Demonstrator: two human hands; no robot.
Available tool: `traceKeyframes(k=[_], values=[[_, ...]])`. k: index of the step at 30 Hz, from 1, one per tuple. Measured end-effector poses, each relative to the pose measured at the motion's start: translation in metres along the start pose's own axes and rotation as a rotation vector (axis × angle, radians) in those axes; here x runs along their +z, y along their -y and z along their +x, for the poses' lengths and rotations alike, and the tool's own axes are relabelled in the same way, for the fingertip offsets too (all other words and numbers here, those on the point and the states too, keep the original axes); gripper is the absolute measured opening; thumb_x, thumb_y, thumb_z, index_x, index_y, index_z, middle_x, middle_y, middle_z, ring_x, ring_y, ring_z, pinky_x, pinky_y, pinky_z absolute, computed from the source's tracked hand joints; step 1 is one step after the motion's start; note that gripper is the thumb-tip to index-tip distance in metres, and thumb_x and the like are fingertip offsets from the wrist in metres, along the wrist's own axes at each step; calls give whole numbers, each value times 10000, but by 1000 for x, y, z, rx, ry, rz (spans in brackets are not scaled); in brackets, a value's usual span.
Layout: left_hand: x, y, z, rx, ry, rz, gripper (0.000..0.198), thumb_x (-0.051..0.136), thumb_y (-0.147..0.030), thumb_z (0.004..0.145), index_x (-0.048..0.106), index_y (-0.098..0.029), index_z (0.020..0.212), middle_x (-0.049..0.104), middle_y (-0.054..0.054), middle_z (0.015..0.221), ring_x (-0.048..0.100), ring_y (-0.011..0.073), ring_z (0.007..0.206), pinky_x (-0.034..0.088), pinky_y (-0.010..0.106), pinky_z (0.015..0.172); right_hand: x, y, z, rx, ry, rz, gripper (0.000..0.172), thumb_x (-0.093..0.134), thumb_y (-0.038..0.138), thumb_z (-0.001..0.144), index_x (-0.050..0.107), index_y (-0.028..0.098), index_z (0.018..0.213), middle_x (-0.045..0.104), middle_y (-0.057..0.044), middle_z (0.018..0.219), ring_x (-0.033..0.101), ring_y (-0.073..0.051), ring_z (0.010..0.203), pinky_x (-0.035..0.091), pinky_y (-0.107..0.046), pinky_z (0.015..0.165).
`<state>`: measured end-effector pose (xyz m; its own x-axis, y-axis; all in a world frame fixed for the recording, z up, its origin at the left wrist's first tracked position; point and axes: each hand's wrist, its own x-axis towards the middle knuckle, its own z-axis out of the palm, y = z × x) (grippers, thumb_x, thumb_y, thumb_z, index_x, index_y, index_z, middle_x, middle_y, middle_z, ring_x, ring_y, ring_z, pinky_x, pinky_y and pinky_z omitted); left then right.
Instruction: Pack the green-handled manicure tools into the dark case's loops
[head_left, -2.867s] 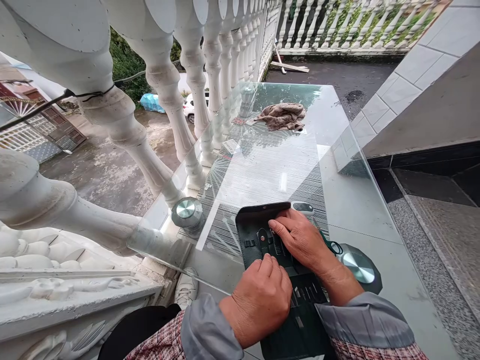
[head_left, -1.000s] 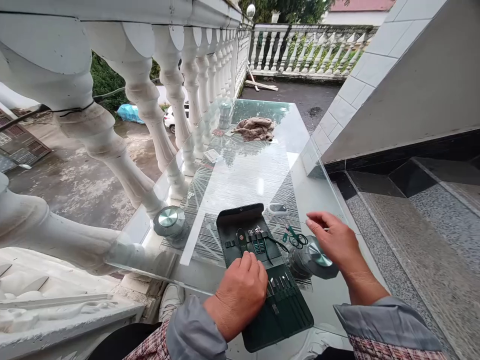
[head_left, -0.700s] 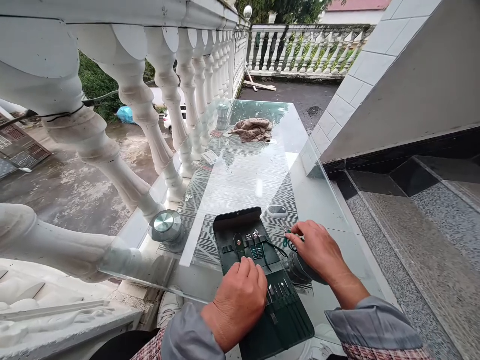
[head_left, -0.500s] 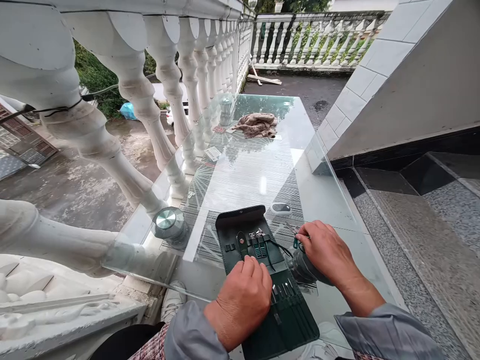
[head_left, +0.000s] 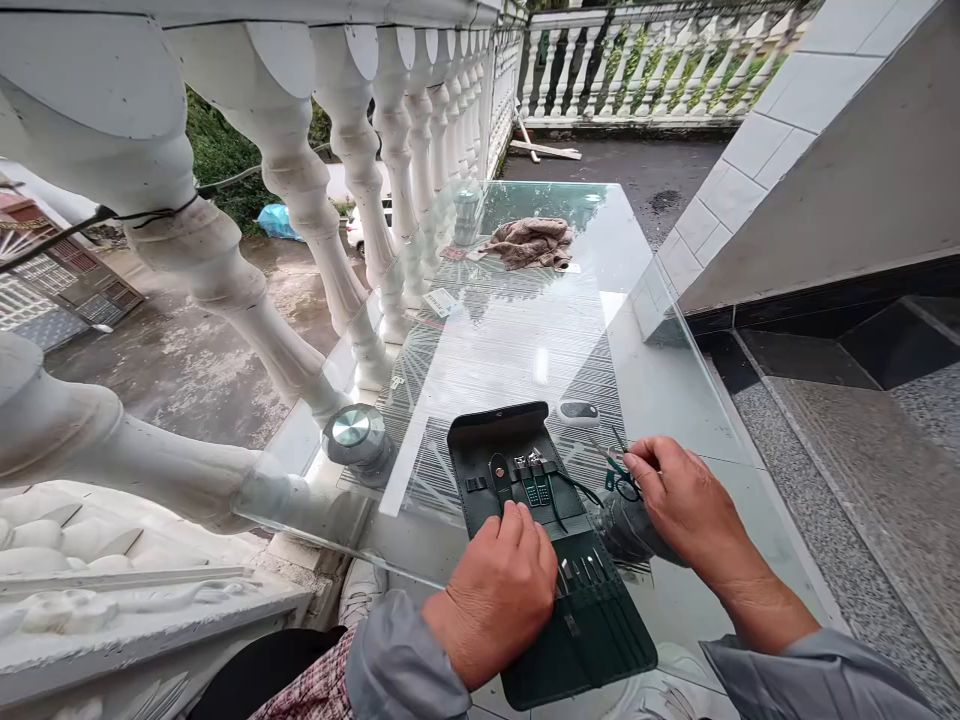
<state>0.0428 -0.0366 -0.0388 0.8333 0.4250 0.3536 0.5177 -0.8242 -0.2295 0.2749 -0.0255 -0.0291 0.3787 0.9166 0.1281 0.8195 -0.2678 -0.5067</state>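
Observation:
A dark green manicure case [head_left: 600, 650] lies unfolded on the glass table. My left hand [head_left: 499, 590] rests over its left side, fingers curled together and thumb hidden. Its fingertips touch the lower end of a green tool with a round rivet [head_left: 500, 475], strapped in the upper panel. Beside that tool sit nail clippers [head_left: 536, 490] and cuticle nippers [head_left: 556, 498]. Several slim metal tools [head_left: 581, 572] stand in slots of the lower panel. To the right of the case, my right hand [head_left: 686, 505] pinches small green-handled scissors [head_left: 621, 480], their blades spread apart.
On the glass table [head_left: 675, 400] are a grey-white oval object [head_left: 577, 413], a crumpled brown cloth [head_left: 529, 243] and a small card [head_left: 440, 302]. A round metal-capped table leg [head_left: 360, 440] stands at left. White balusters [head_left: 285, 170] line the left; stone steps [head_left: 840, 420] are at right.
The scissors' blades have spread and their green handles show more clearly in my right hand. My left hand stays on the case. The whole view has shifted slightly.

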Motion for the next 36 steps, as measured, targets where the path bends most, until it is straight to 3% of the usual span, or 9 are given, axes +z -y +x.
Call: traceKeyframes(k=[7, 9, 12, 16, 20, 25, 28, 33, 36], values=[[0, 1, 0, 29, 90, -7, 284, 440, -128, 855, 584, -24, 1078, 641, 219, 1102, 610, 307, 1007, 487, 361, 713, -8, 9, -1, 142, -48, 374, 263, 532, 448, 740, 585, 221, 863, 634, -25, 797, 572, -180, 741, 437, -321, 690], [-1, 1, 1, 39, 108, -13, 281, 436, -119, 857, 569, -22, 1084, 636, 226, 1095, 609, 298, 996, 489, 360, 708, -10, 15, -4, 184, -29, 515, 311, 563, 475, 731, 593, 211, 894, 616, -25, 795, 557, -164, 701, 443, -295, 613], [-7, 2, 3, 55, 91, -49, 272, 413, -111, 873, 540, -29, 1099, 646, 201, 1023, 621, 243, 901, 488, 325, 665, -11, 28, -14, 227, 98, 735, 363, 623, 495, 705, 580, 200, 913, 567, -7, 739, 515, -133, 607, 415, -249, 476], [-19, 5, 8, 57, -112, -128, 287, 359, -143, 907, 490, -49, 1144, 647, 133, 925, 598, 170, 715, 453, 285, 562, -9, 44, -34, 229, 347, 924, 342, 666, 477, 713, 554, 203, 886, 504, 36, 644, 483, -103, 541, 424, -229, 454], [-29, 7, 13, 79, -315, -204, 222, 385, -187, 912, 508, -81, 1063, 610, 45, 724, 525, 139, 562, 370, 278, 467, -9, 47, -49, 212, 567, 1035, 277, 632, 448, 782, 532, 209, 882, 504, 45, 663, 462, -76, 515, 406, -215, 460], [-33, 5, 15, 127, -458, -235, 61, 484, -171, 850, 534, -136, 853, 529, -18, 569, 448, 118, 477, 251, 281, 419, -11, 48, -54, 174, 692, 1013, 261, 614, 444, 807, 518, 210, 873, 491, 51, 654, 466, -72, 533, 421, -215, 503], [-32, 5, 14, 137, -524, -247, 46, 521, -168, 818, 549, -141, 842, 536, -18, 571, 434, 118, 466, 238, 284, 421, -11, 51, -55, 135, 761, 976, 273, 608, 460, 803, 520, 206, 848, 482, 50, 657, 462, -72, 530, 420, -212, 493], [-31, 8, 10, 179, -473, -246, 109, 501, -167, 838, 561, -129, 755, 529, -4, 575, 429, 115, 477, 264, 281, 433, -13, 50, -57, 93, 815, 893, 270, 580, 466, 814, 545, 199, 837, 474, 48, 658, 471, -73, 516, 424, -209, 481], [-31, 11, 6, 170, -393, -241, 115, 465, -139, 823, 556, -129, 754, 497, -8, 560, 415, 122, 472, 245, 290, 432, -15, 47, -59, -26, 759, 777, 209, 548, 407, 846, 586, 202, 845, 539, 18, 710, 518, -92, 566, 460, -230, 549]])
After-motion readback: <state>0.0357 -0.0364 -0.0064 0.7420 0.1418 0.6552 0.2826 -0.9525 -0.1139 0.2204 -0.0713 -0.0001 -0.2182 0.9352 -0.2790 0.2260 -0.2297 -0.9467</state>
